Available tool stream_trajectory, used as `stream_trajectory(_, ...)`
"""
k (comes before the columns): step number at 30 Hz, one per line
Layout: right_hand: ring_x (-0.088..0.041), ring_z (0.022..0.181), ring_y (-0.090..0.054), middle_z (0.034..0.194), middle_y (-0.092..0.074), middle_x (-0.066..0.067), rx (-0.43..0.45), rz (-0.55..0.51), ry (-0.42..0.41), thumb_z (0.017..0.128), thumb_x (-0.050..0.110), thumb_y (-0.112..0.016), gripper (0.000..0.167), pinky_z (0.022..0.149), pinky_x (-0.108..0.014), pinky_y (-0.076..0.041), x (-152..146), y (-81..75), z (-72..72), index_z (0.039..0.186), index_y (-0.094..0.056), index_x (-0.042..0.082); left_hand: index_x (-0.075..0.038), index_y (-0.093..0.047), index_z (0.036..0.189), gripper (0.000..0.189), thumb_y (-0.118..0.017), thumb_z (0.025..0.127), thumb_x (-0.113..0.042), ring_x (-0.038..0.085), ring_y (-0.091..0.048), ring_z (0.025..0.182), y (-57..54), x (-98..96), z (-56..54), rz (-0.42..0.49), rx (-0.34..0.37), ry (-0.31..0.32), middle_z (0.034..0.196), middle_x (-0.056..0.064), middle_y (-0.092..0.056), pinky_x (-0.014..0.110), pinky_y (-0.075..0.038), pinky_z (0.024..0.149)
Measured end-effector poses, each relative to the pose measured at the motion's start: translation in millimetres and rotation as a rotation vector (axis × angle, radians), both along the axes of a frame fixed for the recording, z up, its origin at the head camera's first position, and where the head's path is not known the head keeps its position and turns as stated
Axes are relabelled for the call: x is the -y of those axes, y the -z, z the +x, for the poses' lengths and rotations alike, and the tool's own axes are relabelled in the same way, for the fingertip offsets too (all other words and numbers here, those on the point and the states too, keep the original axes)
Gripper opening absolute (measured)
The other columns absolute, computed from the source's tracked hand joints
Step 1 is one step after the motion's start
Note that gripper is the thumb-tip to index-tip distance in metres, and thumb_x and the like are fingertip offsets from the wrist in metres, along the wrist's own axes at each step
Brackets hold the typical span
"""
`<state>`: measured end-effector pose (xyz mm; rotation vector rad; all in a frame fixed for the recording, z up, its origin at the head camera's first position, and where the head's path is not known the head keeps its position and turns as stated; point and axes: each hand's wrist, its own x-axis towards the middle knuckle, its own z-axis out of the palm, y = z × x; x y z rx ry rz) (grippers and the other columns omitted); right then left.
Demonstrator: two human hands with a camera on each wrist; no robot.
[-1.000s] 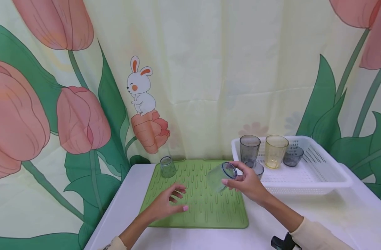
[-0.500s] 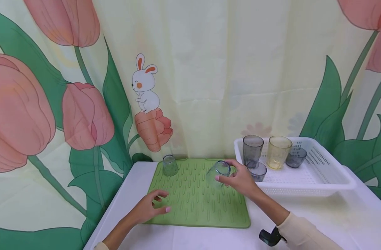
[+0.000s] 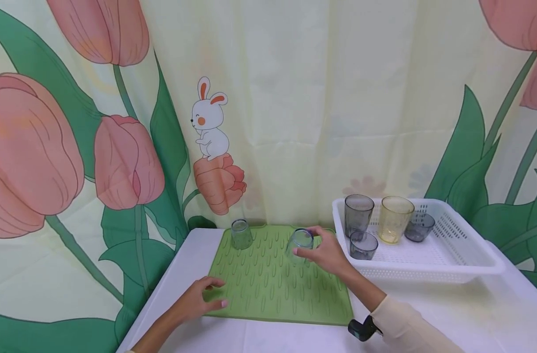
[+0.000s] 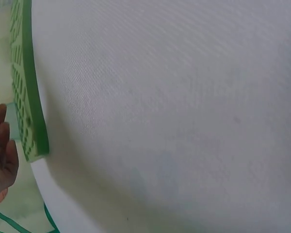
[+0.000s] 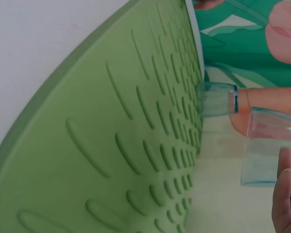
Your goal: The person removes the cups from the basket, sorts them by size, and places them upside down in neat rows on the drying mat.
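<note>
1. At the far left, a curtain (image 3: 132, 215) shows large pink tulips and green leaves; a printed white rabbit (image 3: 213, 135) sits on an orange carrot (image 3: 217, 186) farther along it.
2. The person's left hand (image 3: 195, 301) is near the front left corner of the mat, its fingers gently bent and its thumb spread away from them.
3. A small blue-tinted glass (image 3: 242, 238) stands at the back left of the green ridged mat (image 3: 273, 294), which lies on a white-covered table (image 3: 445, 314).
4. A clear bluish tumbler (image 5: 267, 148) is above the right half of the mat, its dark blue ring upward; a gap shows beneath it in the right wrist view.
5. The right hand (image 3: 328, 252) pinches that tumbler between thumb and fingers, reaching it from the right.
6. A black device (image 3: 362, 329) sits by the cream right sleeve (image 3: 405, 321).
7. At the right, a white perforated basket (image 3: 431, 270) holds four upright glasses: a tall grey tumbler (image 3: 358, 215), a short grey glass (image 3: 363, 247) just in front of it, an amber tumbler (image 3: 394, 220), and a low dark grey cup (image 3: 420, 228) beside the amber one.
</note>
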<state>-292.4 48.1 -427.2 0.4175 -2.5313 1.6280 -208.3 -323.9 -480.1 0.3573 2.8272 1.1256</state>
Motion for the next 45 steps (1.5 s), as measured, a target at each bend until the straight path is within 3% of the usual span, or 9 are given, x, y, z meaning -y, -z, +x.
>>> stream_trajectory(5, -0.028, 0.108, -0.063, 0.123, -0.068, -0.012, -0.049, 0.102, 0.06, 0.071, 0.036, -0.09, 0.069, 0.092, -0.044, -0.051, 11, 2.5, -10.2, 0.127, -0.063, 0.006, -0.006, -0.066, 0.122, 0.05, -0.081, 0.084, -0.036, 0.025, -0.056, 0.104, 2.8, 6.8, 1.5, 0.002, 0.036, -0.019, 0.119, 0.008, -0.064, 0.04, -0.049, 0.085)
stream_trajectory(8, -0.029, 0.113, -0.062, 0.126, -0.067, -0.011, -0.038, 0.119, 0.063, 0.071, 0.037, -0.09, 0.071, 0.097, -0.048, -0.048, 19, 2.3, -16.0, 0.129, -0.062, 0.006, -0.005, -0.066, 0.122, 0.049, -0.081, 0.085, -0.033, 0.023, -0.055, 0.101, 5.4, 9.0, 1.9, 0.017, 0.039, -0.002, 0.119, 0.009, -0.063, 0.036, -0.048, 0.082)
stream_trajectory(14, -0.027, 0.105, -0.062, 0.123, -0.067, -0.013, -0.029, 0.144, 0.04, 0.072, 0.037, -0.09, 0.069, 0.087, -0.042, -0.051, 37, 1.8, -30.4, 0.126, -0.063, 0.005, -0.007, -0.066, 0.122, 0.05, -0.083, 0.082, -0.033, 0.022, -0.054, 0.1, 10.9, 11.7, 4.0, 0.016, 0.052, -0.004, 0.12, 0.008, -0.062, 0.033, -0.047, 0.08)
stream_trajectory(22, -0.019, 0.073, -0.067, 0.122, -0.063, -0.018, 0.024, 0.053, 0.006, 0.073, 0.03, -0.09, 0.065, 0.064, -0.03, -0.056, 57, 10.0, -52.0, 0.124, -0.062, 0.003, -0.01, -0.067, 0.119, 0.047, -0.083, 0.082, -0.034, 0.022, -0.053, 0.099, 11.7, 16.2, 5.7, -0.004, 0.067, -0.027, 0.119, 0.006, -0.063, 0.031, -0.045, 0.076)
stream_trajectory(31, -0.016, 0.064, -0.067, 0.124, -0.063, -0.019, 0.074, 0.099, 0.015, 0.075, 0.032, -0.089, 0.069, 0.062, -0.028, -0.054, 72, 26.6, -69.2, 0.129, -0.058, 0.001, -0.009, -0.068, 0.116, 0.044, -0.084, 0.082, -0.033, 0.021, -0.056, 0.1, 25.5, 25.9, 5.9, 0.0, 0.021, -0.002, 0.115, 0.006, -0.062, 0.028, -0.049, 0.084)
stream_trajectory(34, -0.016, 0.067, -0.068, 0.124, -0.063, -0.017, 0.076, 0.123, 0.019, 0.075, 0.033, -0.089, 0.069, 0.065, -0.029, -0.054, 76, 30.1, -74.1, 0.128, -0.059, 0.003, -0.009, -0.068, 0.116, 0.044, -0.084, 0.082, -0.034, 0.019, -0.057, 0.101, 29.3, 28.6, 5.9, 0.003, 0.025, 0.002, 0.114, 0.004, -0.062, 0.027, -0.049, 0.085)
stream_trajectory(40, -0.023, 0.092, -0.063, 0.121, -0.065, -0.013, 0.04, 0.19, 0.034, 0.075, 0.038, -0.089, 0.066, 0.077, -0.037, -0.051, 86, 29.8, -86.0, 0.124, -0.06, 0.006, -0.01, -0.069, 0.115, 0.045, -0.084, 0.08, -0.035, 0.019, -0.054, 0.1, 27.0, 28.8, 4.9, -0.003, 0.049, -0.015, 0.112, 0.004, -0.06, 0.028, -0.048, 0.083)
stream_trajectory(45, -0.027, 0.096, -0.063, 0.115, -0.067, -0.013, 0.03, 0.233, 0.046, 0.074, 0.037, -0.089, 0.067, 0.079, -0.039, -0.051, 93, 29.7, -94.8, 0.125, -0.06, 0.004, -0.012, -0.068, 0.116, 0.045, -0.084, 0.081, -0.035, 0.021, -0.053, 0.103, 25.1, 28.4, 2.6, -0.011, 0.073, -0.013, 0.114, 0.005, -0.058, 0.031, -0.048, 0.085)
